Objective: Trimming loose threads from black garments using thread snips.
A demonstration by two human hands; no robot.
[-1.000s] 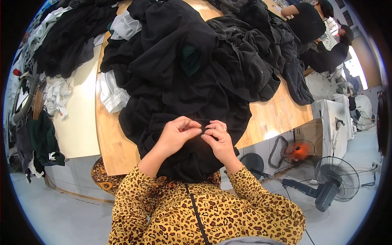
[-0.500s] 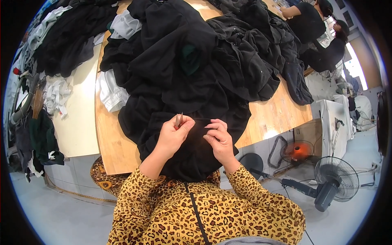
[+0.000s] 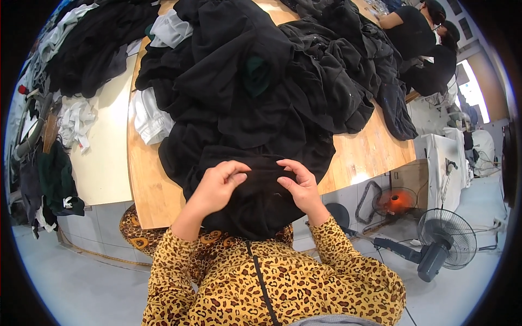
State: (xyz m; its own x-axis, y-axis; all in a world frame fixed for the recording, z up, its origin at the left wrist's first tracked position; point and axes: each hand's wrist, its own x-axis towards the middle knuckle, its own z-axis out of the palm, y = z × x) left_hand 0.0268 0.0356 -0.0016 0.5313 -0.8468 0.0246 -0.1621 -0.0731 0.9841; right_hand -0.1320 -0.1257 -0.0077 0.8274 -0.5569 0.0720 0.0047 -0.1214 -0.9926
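Observation:
A black garment [image 3: 254, 209] of soft cloth is spread over the near edge of the table and hangs into my lap. My left hand [image 3: 216, 188] pinches a fold of it between thumb and fingers. To the right, my right hand [image 3: 302, 189] grips the same fold, thumb below and fingers above. A stretch of the fold runs between the two hands. No snips show now; whether they are tucked inside my left palm is hidden. Behind the hands the cloth rises into a large heap of black garments [image 3: 228, 70] with a dark green patch [image 3: 256, 75] in it.
White cloth pieces [image 3: 150, 117] lie left of the heap on the wooden table [image 3: 361, 157]. More dark garments [image 3: 103, 49] cover a pale table [image 3: 106, 146] at left. A standing fan [image 3: 447, 239] and an orange fan [image 3: 395, 202] are at right. Two people work at far right.
Small metal snips with a red part, seen in my left hand before, no longer show. My hands have moved slightly lower and apart, onto a fold of the black garment.

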